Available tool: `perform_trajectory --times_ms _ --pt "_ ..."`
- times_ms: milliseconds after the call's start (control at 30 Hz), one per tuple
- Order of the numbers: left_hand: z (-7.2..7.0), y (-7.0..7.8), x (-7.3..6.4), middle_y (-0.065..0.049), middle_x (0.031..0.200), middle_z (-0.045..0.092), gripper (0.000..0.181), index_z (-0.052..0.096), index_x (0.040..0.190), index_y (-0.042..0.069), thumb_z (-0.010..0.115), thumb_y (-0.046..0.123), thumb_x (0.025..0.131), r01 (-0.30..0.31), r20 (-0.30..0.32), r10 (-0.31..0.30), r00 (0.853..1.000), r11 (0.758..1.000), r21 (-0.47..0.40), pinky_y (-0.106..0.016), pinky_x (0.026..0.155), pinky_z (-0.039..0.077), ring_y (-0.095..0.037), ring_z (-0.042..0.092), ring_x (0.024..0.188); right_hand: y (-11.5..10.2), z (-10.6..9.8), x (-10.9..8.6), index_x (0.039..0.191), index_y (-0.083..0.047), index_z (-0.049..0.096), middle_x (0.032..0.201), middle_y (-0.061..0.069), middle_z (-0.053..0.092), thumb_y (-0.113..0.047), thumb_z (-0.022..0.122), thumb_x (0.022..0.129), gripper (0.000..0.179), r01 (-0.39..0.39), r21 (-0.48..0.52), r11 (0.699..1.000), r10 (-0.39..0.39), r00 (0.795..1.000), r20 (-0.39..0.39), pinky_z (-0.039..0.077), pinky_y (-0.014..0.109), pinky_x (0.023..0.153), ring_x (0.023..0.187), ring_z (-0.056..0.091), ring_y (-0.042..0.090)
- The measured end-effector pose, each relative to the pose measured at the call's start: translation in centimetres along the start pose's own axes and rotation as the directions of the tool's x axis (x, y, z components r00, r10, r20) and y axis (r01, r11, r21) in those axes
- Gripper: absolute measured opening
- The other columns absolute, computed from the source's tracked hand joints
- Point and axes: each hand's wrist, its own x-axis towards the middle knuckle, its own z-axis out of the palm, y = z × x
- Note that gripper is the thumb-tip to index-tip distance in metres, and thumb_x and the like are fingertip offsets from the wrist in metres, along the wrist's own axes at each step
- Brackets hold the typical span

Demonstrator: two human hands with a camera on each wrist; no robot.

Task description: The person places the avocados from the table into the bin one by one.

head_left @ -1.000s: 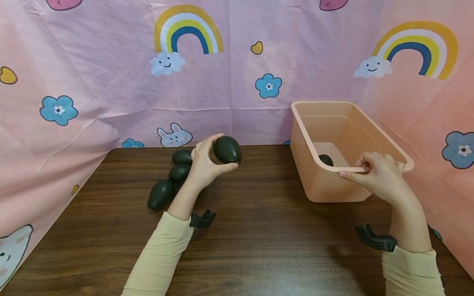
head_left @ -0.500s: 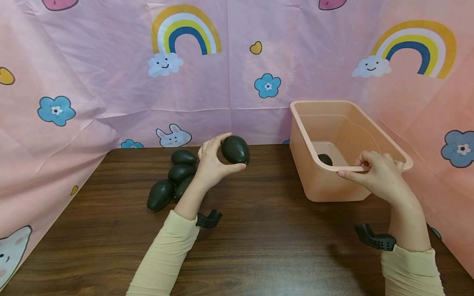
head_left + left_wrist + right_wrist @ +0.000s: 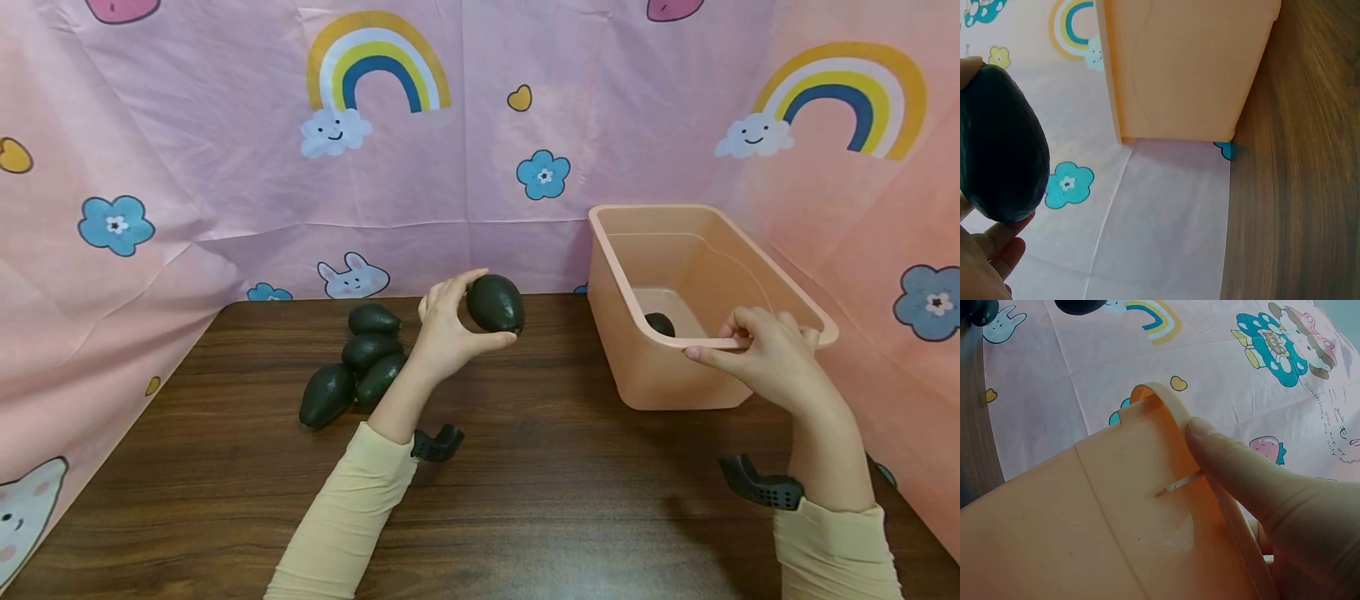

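Note:
A dark green avocado (image 3: pixel 496 304) is held up by my left hand (image 3: pixel 444 340), pinched between thumb and fingers above the table's back part. The same avocado (image 3: pixel 1002 147) fills the left edge of the left wrist view. My right hand (image 3: pixel 780 362) grips the near rim of a peach plastic bin (image 3: pixel 667 375), thumb outside and fingers curled inside. In the right wrist view the thumb (image 3: pixel 1241 469) presses along the bin's rim (image 3: pixel 1175 412). Inside the bin lies another avocado (image 3: pixel 660 324), partly hidden by the wall.
Several avocados (image 3: pixel 327 396) lie clustered on the brown wooden table (image 3: pixel 525 500), left of my left forearm. A printed pink cloth (image 3: pixel 525 242) hangs behind the table and along both sides. Black wrist mounts (image 3: pixel 761 483) stick out from both wrists.
My left hand has moved right with the avocado, away from the cluster, which now shows more fully. The right hand stays on the bin's rim.

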Motion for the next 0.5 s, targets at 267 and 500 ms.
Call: perform_trajectory --times_ms 267,500 --pt "0.9 0.8 0.3 0.002 0.130 0.048 0.086 0.050 0.137 0.030 0.090 0.040 0.061 -0.004 0.014 0.005 1.000 1.000 -0.023 -0.052 0.101 0.020 -0.019 0.026 0.127 0.0 0.0 0.0 0.072 -0.008 0.054 0.065 0.006 0.042 -0.035 0.082 0.076 0.039 0.006 0.003 1.000 -0.006 1.000 -0.006 0.006 0.062 0.072 0.074 0.030 0.028" --pt "2.0 1.7 0.9 0.003 0.128 0.051 0.086 0.051 0.136 0.028 0.090 0.039 0.061 -0.047 0.020 0.047 0.999 0.999 -0.009 -0.048 0.102 0.017 -0.018 0.028 0.126 0.1 0.0 0.0 0.071 -0.008 0.054 0.064 0.006 0.042 -0.035 0.082 0.076 0.039 0.014 -0.007 1.000 -0.014 1.000 -0.017 0.007 0.062 0.072 0.073 0.031 0.028"
